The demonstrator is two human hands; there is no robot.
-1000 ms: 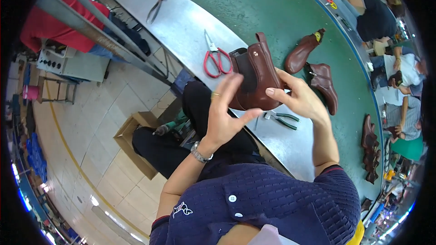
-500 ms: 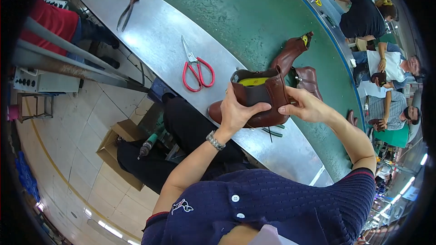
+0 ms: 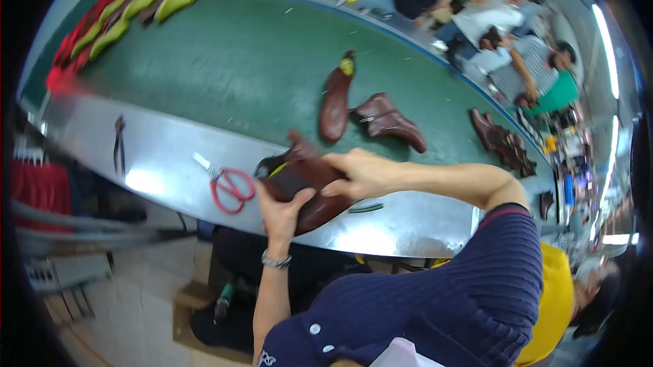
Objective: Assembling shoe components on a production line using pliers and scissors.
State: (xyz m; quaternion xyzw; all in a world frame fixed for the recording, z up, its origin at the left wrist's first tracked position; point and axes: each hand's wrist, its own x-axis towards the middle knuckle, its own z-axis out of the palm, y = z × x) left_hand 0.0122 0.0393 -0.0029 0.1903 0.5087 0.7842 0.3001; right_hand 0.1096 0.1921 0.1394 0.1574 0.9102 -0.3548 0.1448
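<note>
Both hands hold a brown leather ankle boot (image 3: 314, 175) over the metal edge of the bench. My left hand (image 3: 280, 216) grips its near left side, the thumb pressed against the dark elastic panel. On the right, my right hand (image 3: 364, 173) clasps the boot between thumb and fingers. A yellow-green lining shows at the boot's opening. Red-handled scissors (image 3: 233, 190) lie on the metal just left of my left hand. Beyond the held boot, one brown boot (image 3: 335, 105) and another brown boot with a zip (image 3: 389, 122) lie on the green surface.
Pincers (image 3: 119, 146) rest farther left on the metal strip (image 3: 163, 136). Yellow-green shoe pieces (image 3: 178, 4) lie at the far left of the green surface (image 3: 252, 54). Several brown shoes (image 3: 502, 142) sit at the right. People (image 3: 490, 20) work across the bench. A cardboard box (image 3: 187, 326) stands below.
My view has swung, so the bench runs more crosswise and its far left end shows. The boot stays in both hands and now looks more tilted.
</note>
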